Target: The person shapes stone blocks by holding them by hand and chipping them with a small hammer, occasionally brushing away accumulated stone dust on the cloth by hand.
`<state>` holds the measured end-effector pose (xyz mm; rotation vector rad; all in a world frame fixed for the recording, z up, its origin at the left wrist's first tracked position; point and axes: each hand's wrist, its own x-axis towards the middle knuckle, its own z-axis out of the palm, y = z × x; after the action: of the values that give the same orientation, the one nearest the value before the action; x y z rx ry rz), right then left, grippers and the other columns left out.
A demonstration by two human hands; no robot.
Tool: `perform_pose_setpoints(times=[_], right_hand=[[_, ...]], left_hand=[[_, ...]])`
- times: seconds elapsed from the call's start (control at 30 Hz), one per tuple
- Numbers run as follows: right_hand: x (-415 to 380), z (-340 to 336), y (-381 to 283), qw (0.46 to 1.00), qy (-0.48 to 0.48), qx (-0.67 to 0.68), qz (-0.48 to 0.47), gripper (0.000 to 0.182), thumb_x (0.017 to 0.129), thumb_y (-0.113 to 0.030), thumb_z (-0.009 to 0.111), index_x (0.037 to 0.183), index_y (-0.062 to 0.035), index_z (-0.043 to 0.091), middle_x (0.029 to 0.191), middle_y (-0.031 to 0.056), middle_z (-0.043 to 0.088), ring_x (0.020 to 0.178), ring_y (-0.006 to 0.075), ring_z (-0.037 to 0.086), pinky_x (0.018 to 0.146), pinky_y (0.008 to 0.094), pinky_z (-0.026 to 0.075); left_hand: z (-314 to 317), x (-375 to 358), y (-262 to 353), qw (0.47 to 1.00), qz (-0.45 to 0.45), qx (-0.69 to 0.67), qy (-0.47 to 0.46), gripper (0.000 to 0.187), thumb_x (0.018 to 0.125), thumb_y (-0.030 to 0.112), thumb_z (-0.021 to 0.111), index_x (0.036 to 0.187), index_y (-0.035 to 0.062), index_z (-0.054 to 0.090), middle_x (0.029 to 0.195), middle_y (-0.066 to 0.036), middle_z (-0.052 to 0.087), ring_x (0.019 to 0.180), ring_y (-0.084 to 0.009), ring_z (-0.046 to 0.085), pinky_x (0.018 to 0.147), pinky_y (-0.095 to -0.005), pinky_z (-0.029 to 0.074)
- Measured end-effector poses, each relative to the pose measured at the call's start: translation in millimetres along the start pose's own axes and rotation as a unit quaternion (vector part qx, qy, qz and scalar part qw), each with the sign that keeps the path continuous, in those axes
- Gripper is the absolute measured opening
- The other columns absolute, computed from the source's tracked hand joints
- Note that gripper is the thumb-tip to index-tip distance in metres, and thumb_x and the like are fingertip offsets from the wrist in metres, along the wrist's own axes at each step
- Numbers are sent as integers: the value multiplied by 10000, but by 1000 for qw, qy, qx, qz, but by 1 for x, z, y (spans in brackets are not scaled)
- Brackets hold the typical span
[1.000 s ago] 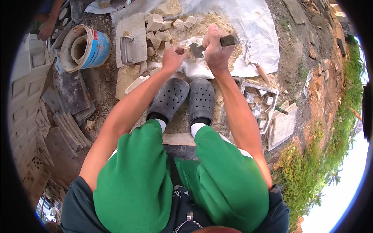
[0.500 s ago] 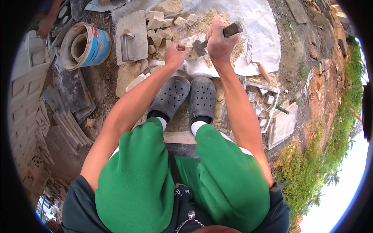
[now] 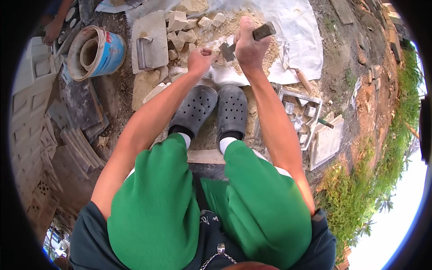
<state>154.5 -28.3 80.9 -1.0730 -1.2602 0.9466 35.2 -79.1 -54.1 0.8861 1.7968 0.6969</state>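
Fingers of right hand [image 3: 252, 53] clamp dark metal hammer-like tool [image 3: 264, 31] over white woven sheet [image 3: 302, 27]; left hand [image 3: 197, 62] curled, grip unclear; tan powder [image 3: 237, 21] seemingly crushed, pale angular chunks [image 3: 177, 22] uncrushed.

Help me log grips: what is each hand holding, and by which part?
The right hand grips a tool between its two dark ends. Whether the left hand holds anything cannot be told.

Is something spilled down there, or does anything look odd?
Tan grit lies loose over the white sheet, around pale broken chunks, so it looks spilled but may be chipping debris. The bucket has a crusted rim.
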Motion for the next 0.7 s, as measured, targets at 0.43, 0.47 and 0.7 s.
perform_pose_setpoints(times=[0.43,0.47,0.7], right_hand=[[-3,-6,20,998,39,-52,-22,481,981,-166,489,515,-88,404,447,-7,401,367,97,370,396,276,317],[-2,-4,20,999,28,-40,-2,474,980,-167,490,518,-92,412,446,-9,408,367,100,380,398,274,323],[25,-9,-57,996,17,79,46,393,969,-192,520,602,-65,464,514,-34,434,453,55,410,418,250,296]], left_hand=[[5,-4,-7,1000,-11,-6,1,360,713,250,793,982,30,699,881,-85,712,771,-167,664,725,-303,515],[5,-3,-4,1000,-10,-9,4,360,713,250,793,982,30,699,881,-85,712,771,-167,664,725,-303,515],[3,-7,-4,1000,0,-10,1,394,716,242,807,1011,10,688,904,-81,709,793,-147,656,737,-282,512]])
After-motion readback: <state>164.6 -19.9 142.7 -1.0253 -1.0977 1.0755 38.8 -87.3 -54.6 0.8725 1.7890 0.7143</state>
